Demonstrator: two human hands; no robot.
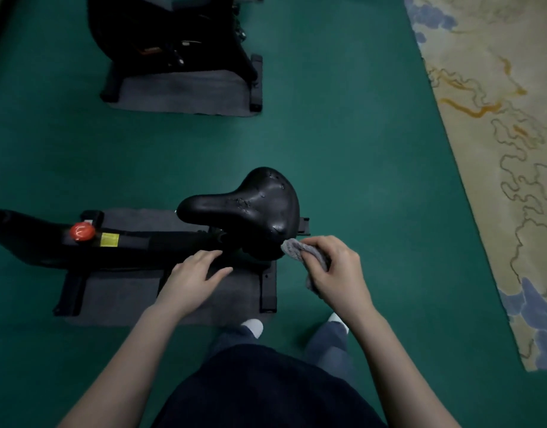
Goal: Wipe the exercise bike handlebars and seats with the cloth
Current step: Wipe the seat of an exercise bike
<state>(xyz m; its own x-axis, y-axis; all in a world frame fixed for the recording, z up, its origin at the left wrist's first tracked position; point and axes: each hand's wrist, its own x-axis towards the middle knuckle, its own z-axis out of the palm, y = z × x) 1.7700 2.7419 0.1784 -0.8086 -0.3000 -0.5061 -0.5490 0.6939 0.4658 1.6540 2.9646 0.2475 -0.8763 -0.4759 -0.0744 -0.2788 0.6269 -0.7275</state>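
Feet: the person's feet [253, 327] stand on the green floor [343, 134], just beside the rear end of the near bike [127, 251].
Right hand: the right hand [337, 270] has its fingers curled round a bunched grey cloth [297, 250].
Cloth: its free end touches the lower rear edge of the saddle [250, 208], on the side facing the person.
Left hand: the left hand [195, 273] is relaxed, fingers straight and holding nothing, over the frame just below the saddle nose. Whether it touches the frame cannot be told.
Saddle: black and glossy, with cracked patches on top, nose pointing left.
Near bike: it lies across the view on a grey mat [117, 291], with a red knob [82, 231] and a yellow label [109, 240] on the frame. Its handlebars are out of view to the left.
Far bike: a second exercise bike [161, 32] stands well apart on its own mat, only its base showing.
Carpet: a patterned carpet [497, 118] borders the floor on the right.
Step in hand: by the look of it, wiping this seat, starting at its rear rim.
Next move: likely drawing the cloth up over the wide back and along to the nose. A flatter cloth would cover more, and light pressure suits the cracked patches.
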